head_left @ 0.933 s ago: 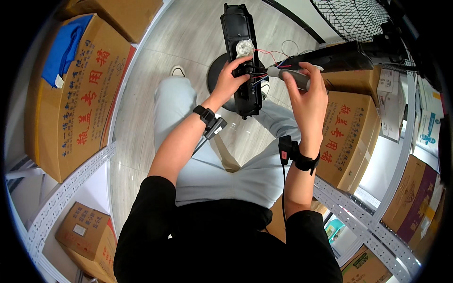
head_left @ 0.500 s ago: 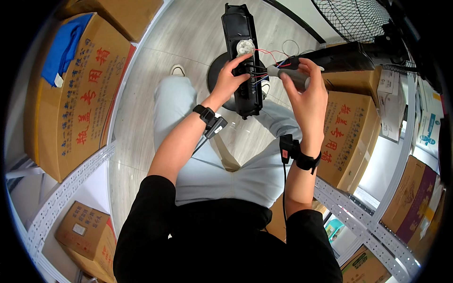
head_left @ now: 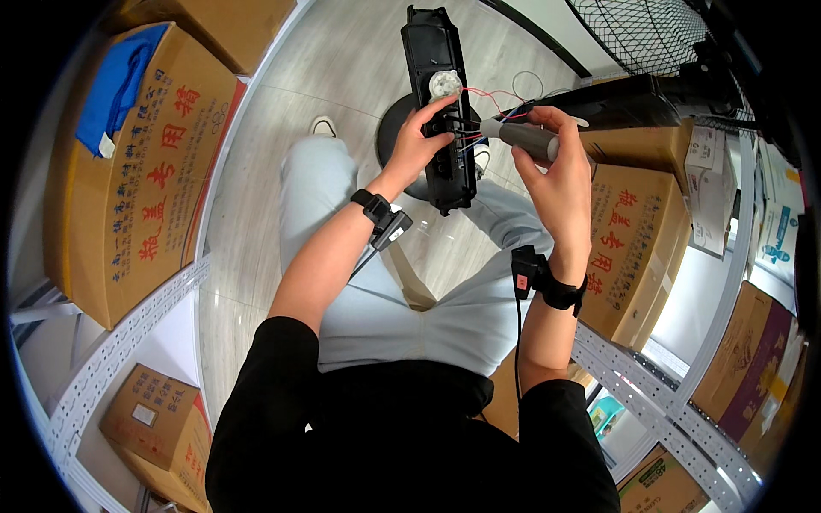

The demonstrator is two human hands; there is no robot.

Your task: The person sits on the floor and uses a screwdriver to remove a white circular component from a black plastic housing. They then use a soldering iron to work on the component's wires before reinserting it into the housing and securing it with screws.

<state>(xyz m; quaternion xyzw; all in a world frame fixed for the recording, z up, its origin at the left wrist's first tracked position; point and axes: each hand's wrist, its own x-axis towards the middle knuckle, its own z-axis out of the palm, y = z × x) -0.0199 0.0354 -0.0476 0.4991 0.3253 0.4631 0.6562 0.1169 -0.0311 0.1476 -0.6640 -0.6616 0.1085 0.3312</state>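
My left hand (head_left: 419, 144) grips a long black plastic housing (head_left: 434, 51), thumb and fingers spread over its middle. A round whitish part (head_left: 445, 84) sits in the housing beside my fingertips. From the right, my right hand (head_left: 558, 171) holds the grey handle of a screwdriver (head_left: 526, 138) between thumb and curled fingers. The tool points left at the housing, and its tip is hard to make out among the wires. Thin red wires (head_left: 481, 91) and blue and white ones run out of the housing toward the right.
A black fan post (head_left: 611, 104) with a wire cage (head_left: 629, 30) reaches in at upper right. Below the housing a round black base (head_left: 395, 128) rests on the floor. Shelves with cardboard boxes (head_left: 162, 171) flank me; a blue cloth (head_left: 120, 85) lies on one at left.
My right hand's fingers have closed further round the screwdriver handle, and the hand has shifted slightly. The left hand and the housing have stayed in place.
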